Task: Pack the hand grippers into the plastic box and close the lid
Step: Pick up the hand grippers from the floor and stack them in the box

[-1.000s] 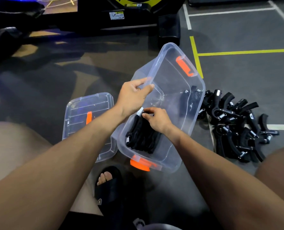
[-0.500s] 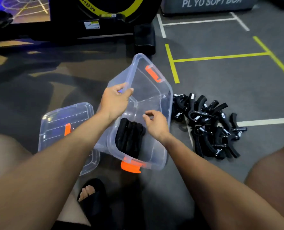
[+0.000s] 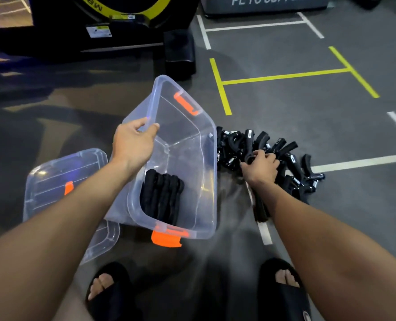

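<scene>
At twelve o'clock, top of the view, white capitals on a grey padded box (image 3: 266, 5) read "PL YO SOFT BOX", the tops of the letters cut off by the frame. At eleven o'clock, a yellow band (image 3: 122, 9) curving over a black machine (image 3: 53, 40) carries dark letters, upside down, looking like "MBN". Just below it sits a white sticker (image 3: 99, 31), its print too small to read.

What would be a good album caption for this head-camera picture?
Left hand tilts the clear box by its rim while the right hand grabs a gripper from the pile; lid off.
</scene>
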